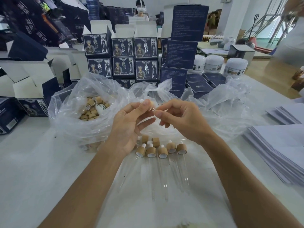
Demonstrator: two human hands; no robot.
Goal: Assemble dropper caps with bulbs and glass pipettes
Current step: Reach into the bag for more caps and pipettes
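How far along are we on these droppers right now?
Done: about five finished droppers lie in a row on the table. In progress: left hand pinches a white bulb, right hand feeds a glass pipette. Left: many caps in the bag.

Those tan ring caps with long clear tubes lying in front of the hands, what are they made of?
The tan ring caps look like bamboo or wood, matte with faint grain, though printed plastic is possible. The long clear tubes seem glass: transparent with bright glints. The small white bulbs look like soft matte rubber.
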